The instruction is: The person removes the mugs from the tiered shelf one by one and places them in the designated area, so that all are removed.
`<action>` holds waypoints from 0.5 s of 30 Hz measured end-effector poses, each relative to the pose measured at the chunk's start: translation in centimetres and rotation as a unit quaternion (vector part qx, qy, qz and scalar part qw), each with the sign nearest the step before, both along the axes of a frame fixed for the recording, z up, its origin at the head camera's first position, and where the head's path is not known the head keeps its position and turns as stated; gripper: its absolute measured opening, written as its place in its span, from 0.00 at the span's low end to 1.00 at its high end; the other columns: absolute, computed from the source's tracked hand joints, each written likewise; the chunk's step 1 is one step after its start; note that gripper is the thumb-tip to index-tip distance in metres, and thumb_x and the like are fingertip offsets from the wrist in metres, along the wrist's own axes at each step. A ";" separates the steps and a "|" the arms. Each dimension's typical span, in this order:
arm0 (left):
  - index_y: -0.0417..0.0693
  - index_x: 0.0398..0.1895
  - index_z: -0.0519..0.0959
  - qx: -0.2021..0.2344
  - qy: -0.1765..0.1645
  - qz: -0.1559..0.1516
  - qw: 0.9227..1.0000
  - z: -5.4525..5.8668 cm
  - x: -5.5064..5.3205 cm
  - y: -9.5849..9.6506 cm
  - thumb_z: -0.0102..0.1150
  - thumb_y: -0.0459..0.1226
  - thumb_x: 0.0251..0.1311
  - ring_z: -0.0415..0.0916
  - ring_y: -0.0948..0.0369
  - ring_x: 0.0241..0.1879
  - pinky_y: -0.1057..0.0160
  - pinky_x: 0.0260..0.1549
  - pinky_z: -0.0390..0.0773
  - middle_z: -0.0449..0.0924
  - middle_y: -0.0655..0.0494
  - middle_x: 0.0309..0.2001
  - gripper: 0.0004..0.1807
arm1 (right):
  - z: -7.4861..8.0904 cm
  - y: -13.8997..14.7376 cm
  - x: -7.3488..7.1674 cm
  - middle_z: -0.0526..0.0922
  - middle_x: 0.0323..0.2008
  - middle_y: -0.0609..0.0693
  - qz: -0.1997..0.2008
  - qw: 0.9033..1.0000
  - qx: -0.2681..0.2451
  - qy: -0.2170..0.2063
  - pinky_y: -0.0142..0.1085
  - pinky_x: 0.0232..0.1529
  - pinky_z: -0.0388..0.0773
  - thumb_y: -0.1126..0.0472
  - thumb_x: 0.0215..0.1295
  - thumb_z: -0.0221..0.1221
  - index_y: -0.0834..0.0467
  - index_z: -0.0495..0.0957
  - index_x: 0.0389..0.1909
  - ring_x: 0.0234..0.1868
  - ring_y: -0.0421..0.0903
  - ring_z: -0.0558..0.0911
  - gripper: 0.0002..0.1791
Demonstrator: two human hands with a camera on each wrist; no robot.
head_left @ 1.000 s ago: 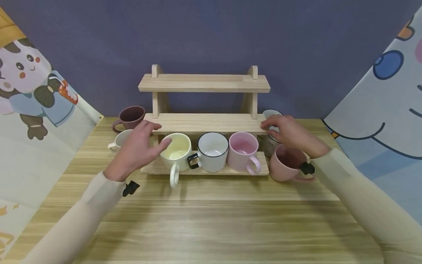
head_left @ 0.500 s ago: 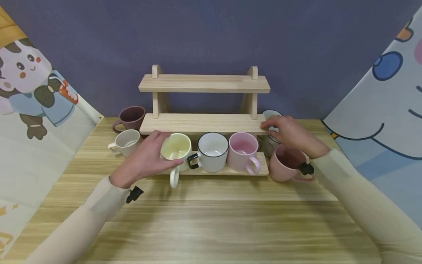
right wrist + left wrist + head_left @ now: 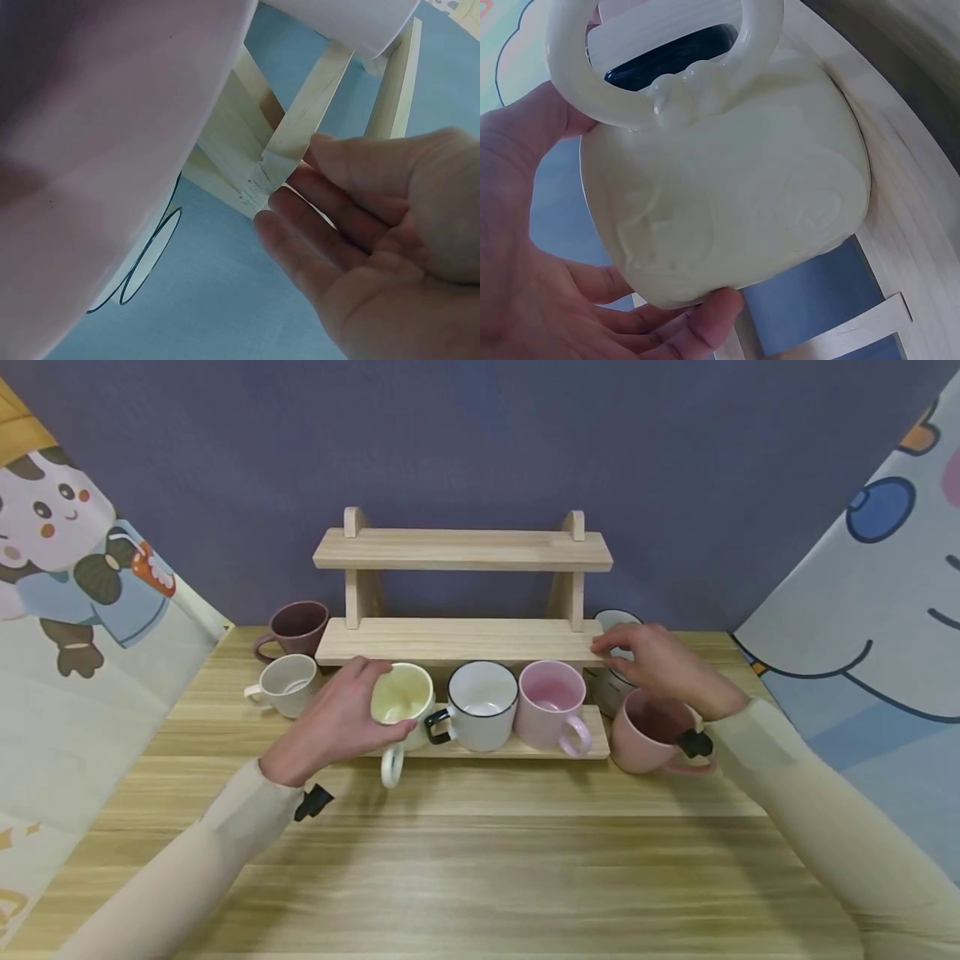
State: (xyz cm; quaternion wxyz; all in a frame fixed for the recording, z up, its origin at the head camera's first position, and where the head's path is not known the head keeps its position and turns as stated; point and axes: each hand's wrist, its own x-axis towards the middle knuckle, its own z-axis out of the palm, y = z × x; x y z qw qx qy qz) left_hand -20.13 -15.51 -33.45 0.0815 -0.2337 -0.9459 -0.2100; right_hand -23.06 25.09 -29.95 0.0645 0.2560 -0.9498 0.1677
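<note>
My left hand (image 3: 330, 714) holds a pale yellow mug (image 3: 412, 689) at the left end of the lowest board of a three-tier wooden shelf (image 3: 457, 639). In the left wrist view, thumb and fingers wrap the sides of this mug (image 3: 727, 202), and its looped handle faces the camera. Beside it on that board stand a white mug with a black handle (image 3: 483, 722) and a pink mug (image 3: 551, 697). My right hand (image 3: 660, 664) pinches the right end of the middle board, thumb on one face and fingers on the other in the right wrist view.
Left of the shelf, a ribbed white cup (image 3: 288, 685) and a maroon cup (image 3: 300, 627) stand on the wooden table (image 3: 480, 877). At the right are a salmon-pink mug (image 3: 645, 743) and a dark-rimmed white mug (image 3: 611, 693), partly behind my right hand. A dark blue wall (image 3: 480, 443) rises behind.
My left hand has moved right and down from over the ribbed white cup and taken hold of the yellow mug, whose handle has shifted slightly left. My right hand stays put.
</note>
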 end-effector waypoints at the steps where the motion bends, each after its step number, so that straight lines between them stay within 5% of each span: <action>1: 0.34 0.59 0.69 0.000 0.001 0.001 1.000 0.0 0.0 0.0 0.69 0.56 0.41 0.69 0.48 0.48 0.48 0.46 0.71 0.69 0.42 0.53 0.45 | 0.0 0.0 0.0 0.80 0.48 0.59 0.000 1.000 0.000 -0.001 0.50 0.52 0.70 0.73 0.59 0.60 0.65 0.81 0.47 0.52 0.56 0.76 0.14; 9: 0.32 0.56 0.71 0.019 0.039 -0.015 0.999 -0.1 0.4 -1.1 0.72 0.52 0.39 0.68 0.46 0.51 0.48 0.48 0.69 0.69 0.40 0.55 0.44 | -0.2 0.0 -0.4 0.81 0.47 0.58 -0.007 1.000 -0.008 -0.004 0.50 0.52 0.70 0.73 0.59 0.60 0.64 0.81 0.46 0.52 0.55 0.76 0.14; 15: 0.33 0.55 0.72 0.030 0.058 0.001 0.998 0.4 1.0 -2.3 0.73 0.52 0.38 0.70 0.47 0.48 0.47 0.41 0.72 0.69 0.42 0.54 0.43 | -0.1 0.2 -0.3 0.81 0.45 0.58 0.009 1.000 -0.015 0.003 0.50 0.50 0.71 0.73 0.59 0.60 0.64 0.82 0.45 0.50 0.56 0.77 0.13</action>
